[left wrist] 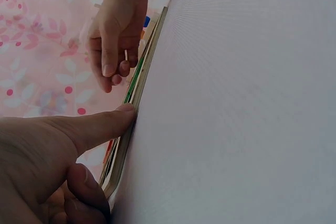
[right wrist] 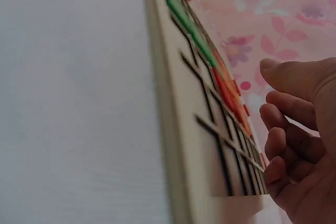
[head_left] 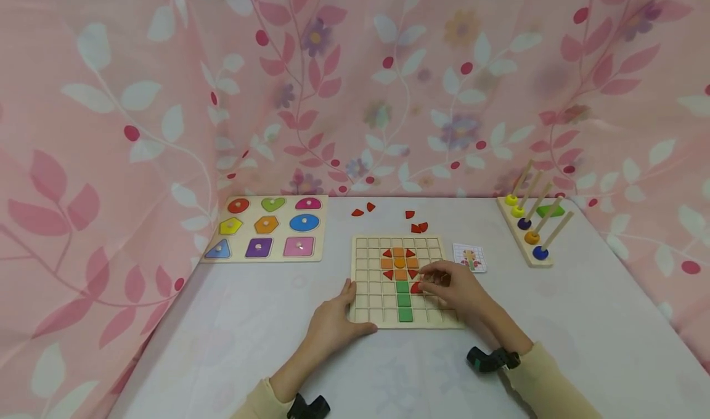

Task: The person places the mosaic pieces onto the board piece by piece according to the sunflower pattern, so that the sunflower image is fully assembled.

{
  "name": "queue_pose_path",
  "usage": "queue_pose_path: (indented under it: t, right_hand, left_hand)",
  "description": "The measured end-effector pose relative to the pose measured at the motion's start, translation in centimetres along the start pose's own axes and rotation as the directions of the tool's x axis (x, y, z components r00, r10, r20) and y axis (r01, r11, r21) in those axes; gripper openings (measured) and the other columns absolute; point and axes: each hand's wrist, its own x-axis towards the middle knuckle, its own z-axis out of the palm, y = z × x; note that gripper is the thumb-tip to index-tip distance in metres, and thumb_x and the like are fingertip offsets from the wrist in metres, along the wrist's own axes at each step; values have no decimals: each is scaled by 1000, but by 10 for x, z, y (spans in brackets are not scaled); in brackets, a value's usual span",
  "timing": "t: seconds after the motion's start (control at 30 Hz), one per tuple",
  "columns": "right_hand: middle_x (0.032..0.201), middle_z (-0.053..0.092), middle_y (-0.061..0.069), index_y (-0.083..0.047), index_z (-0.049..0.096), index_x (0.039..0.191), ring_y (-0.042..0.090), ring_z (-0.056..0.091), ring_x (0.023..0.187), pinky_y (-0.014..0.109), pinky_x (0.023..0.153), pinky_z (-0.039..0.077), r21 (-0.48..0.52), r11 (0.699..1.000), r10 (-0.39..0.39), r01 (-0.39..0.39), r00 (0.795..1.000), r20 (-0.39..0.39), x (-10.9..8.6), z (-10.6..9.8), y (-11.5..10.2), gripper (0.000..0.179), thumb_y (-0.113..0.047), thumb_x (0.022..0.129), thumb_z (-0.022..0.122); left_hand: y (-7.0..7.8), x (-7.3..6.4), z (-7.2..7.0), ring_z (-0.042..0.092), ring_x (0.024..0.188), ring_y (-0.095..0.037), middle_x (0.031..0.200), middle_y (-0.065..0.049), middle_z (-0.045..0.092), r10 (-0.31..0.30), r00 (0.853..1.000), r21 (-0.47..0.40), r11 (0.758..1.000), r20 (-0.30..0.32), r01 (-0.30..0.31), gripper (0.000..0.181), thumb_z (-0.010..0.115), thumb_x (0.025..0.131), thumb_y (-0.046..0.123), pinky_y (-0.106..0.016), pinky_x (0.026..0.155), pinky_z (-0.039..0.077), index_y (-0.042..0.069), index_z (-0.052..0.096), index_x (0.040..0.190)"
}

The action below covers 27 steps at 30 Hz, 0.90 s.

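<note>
My left hand (head_left: 331, 321) holds the near left corner of a wooden grid board (head_left: 363, 302), thumb along the front edge and fingers at the side. Over the board's right half is my right hand (head_left: 459, 288), fingers loosely bent with nothing between them in the right wrist view. Its thumb tip is right beside a red quarter-round piece (head_left: 416, 288) lying on the grid. Green squares (head_left: 403, 301) run in a column beside that piece. Above them, orange squares (head_left: 398, 252) surround an orange round piece (head_left: 400, 263), with red triangular pieces (head_left: 387, 275) at the corners.
A pattern card (head_left: 469, 257) lies right of the board. Several loose red pieces (head_left: 409, 214) are behind it. At back left is a shape puzzle board (head_left: 324, 206); at right stands a peg stand (head_left: 540, 262) with coloured beads, a green piece (head_left: 551, 211) behind it.
</note>
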Motion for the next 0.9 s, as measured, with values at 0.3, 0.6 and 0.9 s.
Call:
queue_pose_path:
  t: [0.3, 0.6, 0.9]
  right_hand:
    - [99, 74, 10, 1, 77, 118, 23, 58, 84, 29, 68, 47, -99, 995, 10, -21, 994, -113, 60, -38, -1, 29, -20, 97, 79]
    - [109, 70, 20, 3, 72, 126, 30, 62, 94, 35, 77, 51, -111, 986, 119, -126, 991, -66, 111, -43, 34, 37, -21, 98, 76]
    - [105, 71, 16, -2, 76, 121, 28, 59, 91, 39, 80, 50, -199, 978, 61, -58, 998, 11, 136, -30, 37, 32, -24, 98, 77]
  left_hand:
    - [-1, -2, 0, 47, 148, -37, 167, -19, 39, 2, 1000, -4, 1000, 0, -2, 103, 96, 77, 39, -56, 110, 49, -4, 46, 157]
    - [3, -2, 1, 48, 148, -38, 166, -20, 39, 6, 1000, -5, 1000, 8, -6, 105, 96, 77, 40, -57, 109, 49, -5, 45, 157]
    - [2, -2, -1, 48, 148, -37, 166, -19, 39, 0, 1000, -6, 1000, 0, 0, 105, 96, 77, 39, -57, 110, 48, -4, 45, 157]
